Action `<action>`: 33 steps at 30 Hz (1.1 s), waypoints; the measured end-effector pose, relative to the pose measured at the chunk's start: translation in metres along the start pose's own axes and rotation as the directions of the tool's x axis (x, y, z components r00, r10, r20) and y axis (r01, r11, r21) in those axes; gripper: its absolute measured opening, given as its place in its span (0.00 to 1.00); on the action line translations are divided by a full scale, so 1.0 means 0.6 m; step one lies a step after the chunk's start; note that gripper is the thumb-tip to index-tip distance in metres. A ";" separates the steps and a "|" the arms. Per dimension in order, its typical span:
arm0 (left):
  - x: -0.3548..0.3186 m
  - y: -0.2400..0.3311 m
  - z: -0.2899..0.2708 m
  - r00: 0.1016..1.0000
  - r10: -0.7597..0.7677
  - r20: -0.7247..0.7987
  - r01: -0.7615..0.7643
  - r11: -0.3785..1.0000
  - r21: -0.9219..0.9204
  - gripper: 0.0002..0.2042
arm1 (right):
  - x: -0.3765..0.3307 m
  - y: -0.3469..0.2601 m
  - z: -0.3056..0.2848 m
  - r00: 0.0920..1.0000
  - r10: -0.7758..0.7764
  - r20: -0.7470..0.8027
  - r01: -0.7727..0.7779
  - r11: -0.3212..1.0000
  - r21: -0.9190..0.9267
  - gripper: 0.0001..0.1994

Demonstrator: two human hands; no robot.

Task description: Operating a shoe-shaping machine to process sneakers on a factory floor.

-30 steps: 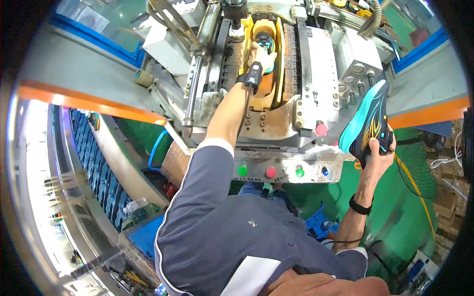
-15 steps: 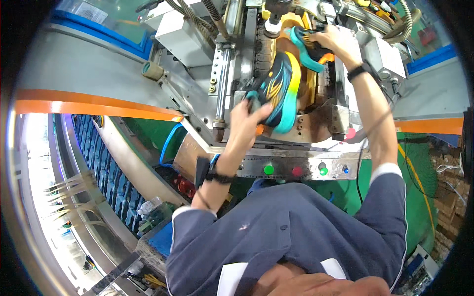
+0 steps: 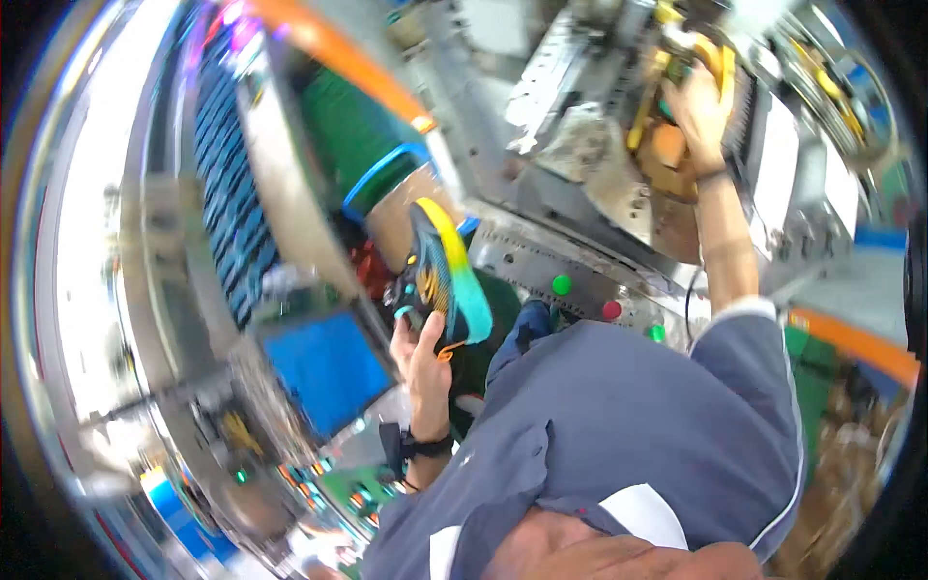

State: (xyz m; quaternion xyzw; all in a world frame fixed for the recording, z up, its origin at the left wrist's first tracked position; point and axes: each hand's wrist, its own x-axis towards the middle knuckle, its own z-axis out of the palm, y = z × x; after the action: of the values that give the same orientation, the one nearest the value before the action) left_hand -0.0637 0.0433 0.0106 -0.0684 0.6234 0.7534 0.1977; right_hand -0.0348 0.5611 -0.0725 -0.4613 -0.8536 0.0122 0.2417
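My left hand (image 3: pixel 425 362) grips a sneaker (image 3: pixel 466 290) by its collar, thumb on the outside. The shoe has a dark upper with orange marks and a sole fading from yellow to teal; its toe points up and away from me. It hangs in the air left of the machine's front panel. My right hand (image 3: pixel 696 108) reaches far forward among the yellow parts (image 3: pixel 720 63) of the machine. A bit of teal shows beside its fingers, which are smeared by motion, so what it touches is unclear.
The machine's metal front panel (image 3: pixel 541 261) carries a green button (image 3: pixel 562 284) and a red button (image 3: pixel 612 309). To the left stand a blue flat surface (image 3: pixel 326 372) and a conveyor with dark blue ridged pieces (image 3: pixel 224 184). An orange rail (image 3: pixel 338 53) runs at upper left.
My left hand has carried the sneaker off the machine, leftward and toward me. My right hand stays forward at the machine; the teal-and-black shoe near it is now mostly hidden. The view has turned left.
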 end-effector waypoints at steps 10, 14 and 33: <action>-0.142 -0.111 -0.063 0.980 -0.121 -0.160 0.111 0.992 -0.065 0.19 | -0.483 -0.157 0.050 0.717 -0.657 0.233 0.398 0.660 0.637 0.07; -0.211 -0.134 -0.132 0.934 -0.153 -0.323 0.133 0.988 -0.083 0.18 | -0.521 -0.150 0.111 0.659 -0.718 0.225 0.447 0.614 0.651 0.07; -0.352 -0.284 -0.860 0.206 -0.144 -0.968 -0.393 0.894 -0.216 0.13 | -0.648 -0.707 -0.101 0.489 -0.863 0.128 0.332 0.320 0.887 0.15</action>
State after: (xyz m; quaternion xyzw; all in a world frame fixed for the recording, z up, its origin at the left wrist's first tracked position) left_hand 0.1204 -0.4756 -0.1809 -0.5120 0.4326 0.6697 -0.3195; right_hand -0.1625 -0.0030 -0.0715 0.1005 -0.8944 0.4200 0.1168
